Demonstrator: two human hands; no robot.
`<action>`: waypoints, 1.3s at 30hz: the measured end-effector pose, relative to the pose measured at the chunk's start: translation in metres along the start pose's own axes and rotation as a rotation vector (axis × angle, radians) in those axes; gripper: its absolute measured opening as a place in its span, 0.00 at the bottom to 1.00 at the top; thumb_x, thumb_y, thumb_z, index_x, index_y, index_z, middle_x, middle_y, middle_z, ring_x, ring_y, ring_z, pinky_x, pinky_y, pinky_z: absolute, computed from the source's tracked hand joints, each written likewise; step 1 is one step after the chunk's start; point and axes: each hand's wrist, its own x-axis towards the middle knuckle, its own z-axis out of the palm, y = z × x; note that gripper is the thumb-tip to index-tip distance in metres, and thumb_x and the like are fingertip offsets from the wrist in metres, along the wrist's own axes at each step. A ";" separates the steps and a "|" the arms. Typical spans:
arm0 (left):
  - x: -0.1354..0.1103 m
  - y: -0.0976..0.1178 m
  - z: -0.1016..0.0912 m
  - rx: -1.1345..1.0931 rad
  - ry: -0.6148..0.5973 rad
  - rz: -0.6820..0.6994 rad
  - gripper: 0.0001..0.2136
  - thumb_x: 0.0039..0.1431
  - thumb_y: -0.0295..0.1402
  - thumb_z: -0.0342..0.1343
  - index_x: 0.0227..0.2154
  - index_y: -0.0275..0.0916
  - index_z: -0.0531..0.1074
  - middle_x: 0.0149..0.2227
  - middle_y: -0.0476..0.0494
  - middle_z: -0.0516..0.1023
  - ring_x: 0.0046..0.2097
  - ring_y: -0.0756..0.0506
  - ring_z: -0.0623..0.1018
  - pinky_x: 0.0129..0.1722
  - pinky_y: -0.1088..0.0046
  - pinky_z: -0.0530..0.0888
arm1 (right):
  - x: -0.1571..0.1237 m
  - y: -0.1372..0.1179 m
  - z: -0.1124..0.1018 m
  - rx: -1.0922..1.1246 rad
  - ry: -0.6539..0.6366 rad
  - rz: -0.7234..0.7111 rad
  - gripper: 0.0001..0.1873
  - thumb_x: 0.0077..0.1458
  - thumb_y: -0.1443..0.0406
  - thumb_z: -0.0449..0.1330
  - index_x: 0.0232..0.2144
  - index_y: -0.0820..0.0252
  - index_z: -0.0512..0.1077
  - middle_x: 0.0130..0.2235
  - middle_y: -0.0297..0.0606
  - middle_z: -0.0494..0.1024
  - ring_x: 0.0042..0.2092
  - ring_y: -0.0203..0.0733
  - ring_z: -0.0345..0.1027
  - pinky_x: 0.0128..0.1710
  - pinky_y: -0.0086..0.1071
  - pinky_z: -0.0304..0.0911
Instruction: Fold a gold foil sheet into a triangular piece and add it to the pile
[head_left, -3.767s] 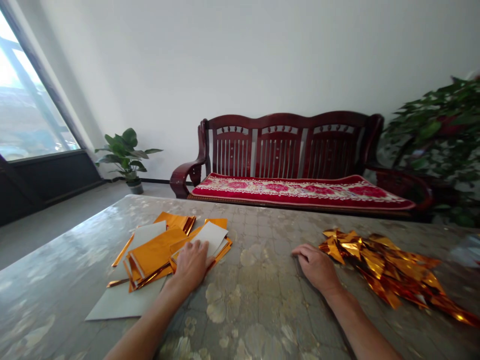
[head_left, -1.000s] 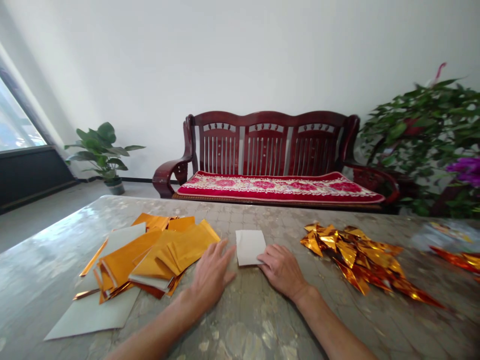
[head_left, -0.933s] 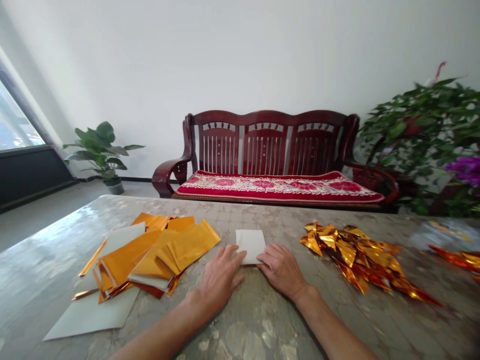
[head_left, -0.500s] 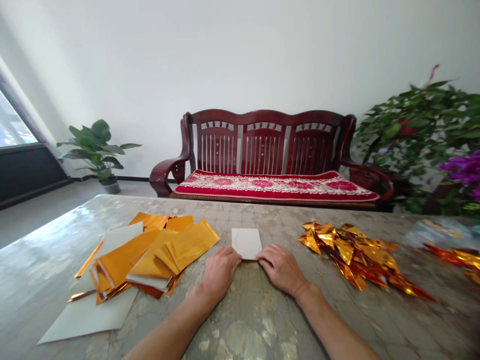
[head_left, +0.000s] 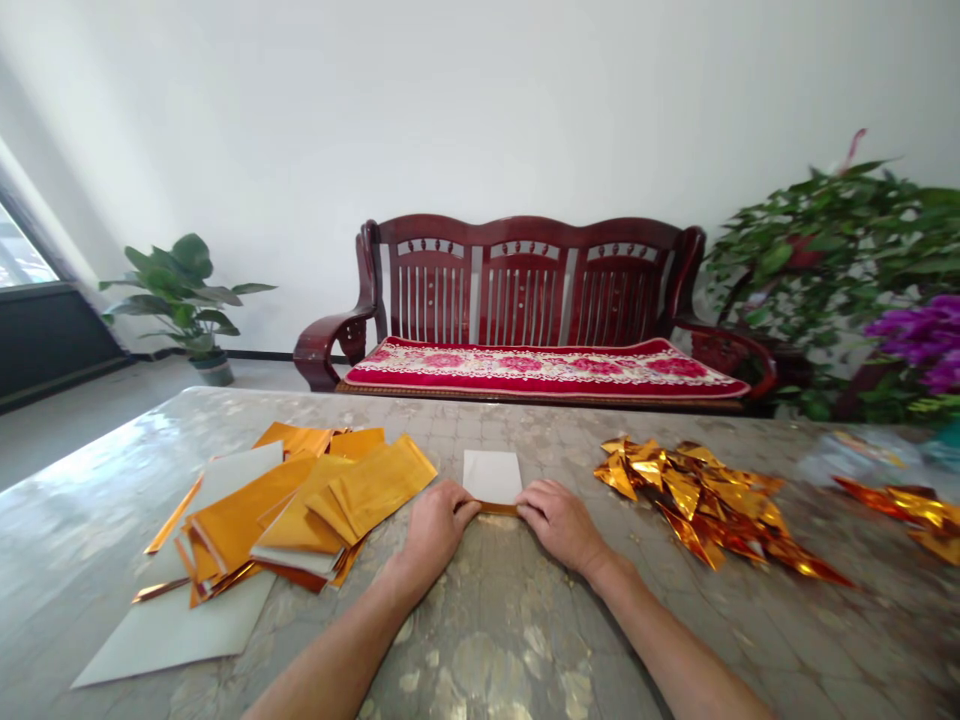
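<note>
A small sheet of paper (head_left: 492, 474), white on its upper face, lies on the table before me. Its near edge is turned up into a narrow gold strip. My left hand (head_left: 441, 520) pinches the left end of that strip, and my right hand (head_left: 556, 520) pinches the right end. Both hands are closed, with thumbs and fingertips on the paper. Left of my left hand is a loose pile of gold paper sheets (head_left: 322, 500). To the right of my right hand sits a heap of shiny folded gold foil pieces (head_left: 697, 495).
The patterned tabletop (head_left: 480, 640) extends around my arms. Grey-white card (head_left: 180, 630) lies under the gold pile. At the right are a clear plastic bag (head_left: 862, 455) and more foil (head_left: 911, 510). Beyond the table stand a wooden bench (head_left: 525, 300) and potted plants (head_left: 199, 290).
The paper's near edge has been folded up, so a gold strip now shows between my fingers. Both hands keep their pinch. The view has shifted slightly.
</note>
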 end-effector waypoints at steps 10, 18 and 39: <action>0.000 0.005 0.004 -0.046 -0.002 0.049 0.12 0.62 0.32 0.53 0.25 0.38 0.76 0.31 0.47 0.77 0.36 0.48 0.75 0.37 0.74 0.66 | 0.005 0.013 -0.009 0.108 -0.114 0.154 0.09 0.57 0.67 0.57 0.29 0.56 0.78 0.33 0.35 0.78 0.37 0.40 0.71 0.37 0.30 0.61; 0.002 0.004 0.007 -0.057 0.015 -0.012 0.10 0.58 0.32 0.54 0.23 0.37 0.74 0.31 0.48 0.76 0.36 0.48 0.73 0.37 0.74 0.66 | -0.001 0.002 -0.005 -0.016 -0.033 0.197 0.15 0.63 0.62 0.53 0.27 0.56 0.74 0.32 0.35 0.77 0.38 0.41 0.69 0.36 0.30 0.58; 0.004 0.006 0.003 0.024 0.040 -0.028 0.09 0.57 0.35 0.58 0.23 0.38 0.75 0.36 0.45 0.74 0.42 0.45 0.73 0.45 0.70 0.66 | 0.003 -0.005 -0.002 -0.066 0.004 0.288 0.11 0.59 0.63 0.55 0.27 0.55 0.74 0.33 0.35 0.79 0.38 0.41 0.69 0.36 0.30 0.54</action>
